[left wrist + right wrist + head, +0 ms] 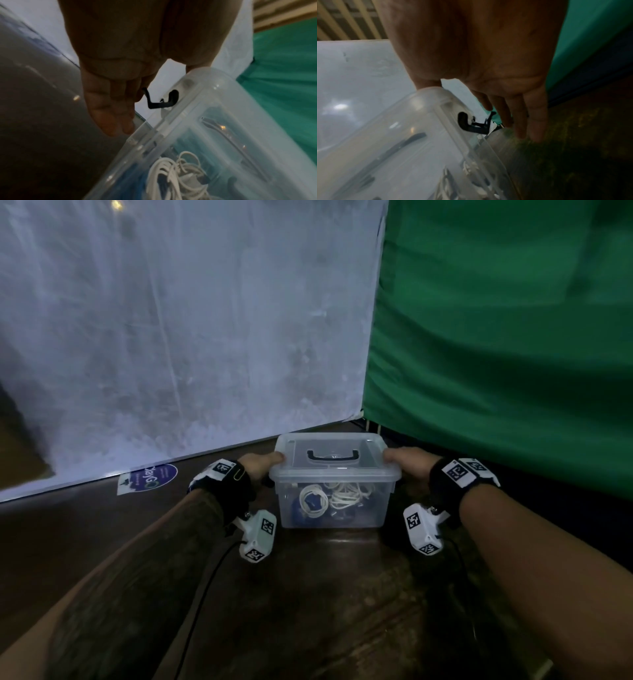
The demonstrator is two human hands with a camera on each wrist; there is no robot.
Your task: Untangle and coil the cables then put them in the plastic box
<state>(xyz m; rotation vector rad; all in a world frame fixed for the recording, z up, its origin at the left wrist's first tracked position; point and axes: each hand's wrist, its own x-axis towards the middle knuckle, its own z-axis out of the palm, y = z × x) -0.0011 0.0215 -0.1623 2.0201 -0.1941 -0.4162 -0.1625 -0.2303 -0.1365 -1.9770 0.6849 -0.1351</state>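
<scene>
A clear plastic box (371, 510) stands on the dark table with its lid (298, 448) on and a black handle (334, 455) on top. White coiled cables (339, 496) and something blue lie inside; the cables (164, 174) also show through the wall. My left hand (258, 465) is at the box's left end, thumb on the lid's edge. Its fingers (111, 108) hang straight beside a swung-out black latch (161, 104). My right hand (409, 462) mirrors it at the right end, with straight fingers (522, 115) next to the other latch (476, 127).
A white sheet (188, 337) hangs behind the table and a green cloth (496, 337) closes the right side, both close to the box. A blue and white sticker (150, 479) lies at the back left. The dark wooden table (325, 594) stretches toward me.
</scene>
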